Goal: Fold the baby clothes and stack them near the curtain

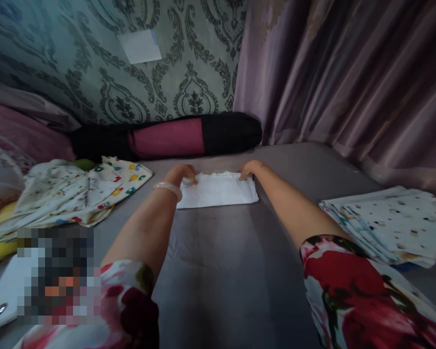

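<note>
A folded white cloth (pixel 218 191) lies as a flat, wide strip on the grey bed sheet (pixel 218 266). My left hand (pixel 185 173) grips its far left corner, the thumb on top and the other fingers mostly hidden behind. At the far right corner my right hand (pixel 251 169) pinches the cloth the same way, thumb on the upper face. Between the hands, the cloth's far edge looks slightly ruffled. A pale bangle (pixel 169 188) circles my left wrist.
Left lies a crumpled white cloth with colourful prints (pixel 90 189); right, a stack of folded printed cloths (pixel 396 220). A long black and maroon bag (pixel 167 138) lies along the patterned wall (pixel 189 68). Purple curtains (pixel 305 72) hang at right. A blurred patch covers the lower left.
</note>
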`<control>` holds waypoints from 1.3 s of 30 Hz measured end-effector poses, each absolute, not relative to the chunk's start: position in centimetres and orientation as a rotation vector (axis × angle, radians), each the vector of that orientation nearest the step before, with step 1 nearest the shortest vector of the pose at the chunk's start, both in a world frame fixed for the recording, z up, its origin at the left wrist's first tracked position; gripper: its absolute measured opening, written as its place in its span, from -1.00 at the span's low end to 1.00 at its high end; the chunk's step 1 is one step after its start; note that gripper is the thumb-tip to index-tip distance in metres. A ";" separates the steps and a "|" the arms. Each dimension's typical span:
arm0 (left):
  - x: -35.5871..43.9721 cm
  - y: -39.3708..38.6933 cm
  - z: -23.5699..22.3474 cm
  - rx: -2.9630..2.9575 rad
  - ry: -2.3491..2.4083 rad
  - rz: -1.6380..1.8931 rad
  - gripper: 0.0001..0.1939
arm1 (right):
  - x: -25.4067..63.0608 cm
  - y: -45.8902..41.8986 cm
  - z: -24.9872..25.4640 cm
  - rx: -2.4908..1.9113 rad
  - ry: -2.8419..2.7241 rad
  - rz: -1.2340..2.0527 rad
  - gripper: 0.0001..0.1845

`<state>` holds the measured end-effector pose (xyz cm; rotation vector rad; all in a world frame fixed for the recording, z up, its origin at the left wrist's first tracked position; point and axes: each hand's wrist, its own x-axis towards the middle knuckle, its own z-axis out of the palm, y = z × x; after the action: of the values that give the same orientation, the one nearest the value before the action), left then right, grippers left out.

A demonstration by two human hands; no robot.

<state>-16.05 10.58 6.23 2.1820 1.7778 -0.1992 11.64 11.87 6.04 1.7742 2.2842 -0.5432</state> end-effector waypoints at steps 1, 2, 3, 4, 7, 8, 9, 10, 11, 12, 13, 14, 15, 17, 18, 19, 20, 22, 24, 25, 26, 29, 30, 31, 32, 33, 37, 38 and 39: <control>-16.1 10.4 6.4 2.129 1.773 -0.279 -0.70 | 11.7 11.7 6.0 1.792 2.303 -0.535 -0.55; -16.0 10.2 6.5 2.071 1.776 -0.351 -0.68 | 11.7 11.5 5.9 1.805 2.293 -0.523 -0.55; -16.0 9.9 6.5 2.027 1.790 -0.391 -0.66 | 11.7 11.1 6.0 1.816 2.267 -0.513 -0.55; -15.8 9.4 6.5 2.025 1.817 -0.362 -0.63 | 11.7 10.6 6.0 1.831 2.241 -0.509 -0.55; -15.2 7.5 6.2 2.060 1.912 -0.235 -0.56 | 11.8 8.5 6.1 1.884 2.269 -0.497 -0.57; -15.0 6.7 6.0 2.070 1.948 -0.200 -0.55 | 11.9 7.7 6.1 1.903 2.303 -0.486 -0.58; -14.7 5.9 5.9 2.080 1.983 -0.163 -0.56 | 12.0 7.0 6.0 1.924 2.343 -0.471 -0.59; -14.5 5.1 5.8 2.091 2.021 -0.119 -0.57 | 12.2 6.3 6.0 1.945 2.386 -0.454 -0.60; -14.2 4.4 5.8 2.099 2.055 -0.076 -0.59 | 12.4 5.7 6.0 1.963 2.429 -0.440 -0.61; -14.0 3.7 5.9 2.107 2.081 -0.039 -0.61 | 12.6 5.3 6.0 1.979 2.470 -0.429 -0.62; -13.9 3.1 6.1 2.115 2.100 -0.012 -0.62 | 12.8 4.9 6.0 1.993 2.506 -0.421 -0.63; -13.8 2.6 6.5 2.121 2.112 0.012 -0.63 | 13.1 4.6 6.2 2.004 2.537 -0.415 -0.65; -13.8 2.2 7.0 2.126 2.121 0.033 -0.64 | 13.3 4.4 6.4 2.014 2.565 -0.410 -0.66; -14.0 1.5 8.2 2.142 2.133 0.094 -0.65 | 13.7 4.2 7.2 2.032 2.629 -0.395 -0.67; -14.2 1.2 8.9 2.154 2.135 0.135 -0.65 | 13.9 4.1 7.7 2.040 2.667 -0.385 -0.66; -14.4 0.9 9.7 2.167 2.131 0.179 -0.65 | 14.1 3.9 8.4 2.038 2.713 -0.374 -0.64; -14.6 0.5 10.5 2.180 2.125 0.222 -0.65 | 14.3 3.7 9.1 2.025 2.764 -0.363 -0.62; -14.9 -0.4 11.9 2.203 2.106 0.307 -0.64 | 14.8 3.1 10.5 1.971 2.857 -0.364 -0.62; -15.1 -1.4 13.1 2.222 2.085 0.371 -0.63 | 15.2 2.1 11.7 1.943 2.903 -0.395 -0.65; -15.1 -2.0 13.5 2.229 2.079 0.388 -0.64 | 15.4 1.4 12.1 1.952 2.913 -0.411 -0.66; -15.2 -2.6 13.8 2.235 2.077 0.396 -0.66 | 15.6 0.8 12.4 1.969 2.919 -0.418 -0.67; -15.2 -4.7 13.6 2.272 2.073 0.407 -0.71 | 16.1 -1.7 12.0 1.990 2.941 -0.382 -0.65; -15.2 -5.5 13.2 2.298 2.058 0.410 -0.72 | 16.2 -2.6 11.5 1.971 2.956 -0.366 -0.66; -15.3 -6.4 12.7 2.332 2.032 0.415 -0.72 | 16.4 -3.6 11.0 1.942 2.977 -0.351 -0.66; -15.5 -7.3 12.1 2.369 2.001 0.422 -0.72 | 16.6 -4.5 10.5 1.902 3.008 -0.337 -0.68; -15.7 -8.3 11.4 2.404 1.966 0.425 -0.72 | 16.8 -5.5 9.9 1.846 3.047 -0.325 -0.69; -16.6 -11.8 8.5 2.517 1.802 0.438 -0.68 | 17.5 -9.1 8.1 1.616 3.182 -0.257 -0.68; -16.8 -12.6 7.8 2.546 1.756 0.441 -0.66 | 17.6 -9.8 7.7 1.580 3.188 -0.238 -0.67; -17.0 -13.2 7.2 2.574 1.707 0.443 -0.64 | 17.7 -10.4 7.4 1.555 3.185 -0.216 -0.66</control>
<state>-17.01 -13.17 7.17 2.5739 1.7074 0.4432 17.70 -10.43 7.38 1.5546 3.1848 -0.2164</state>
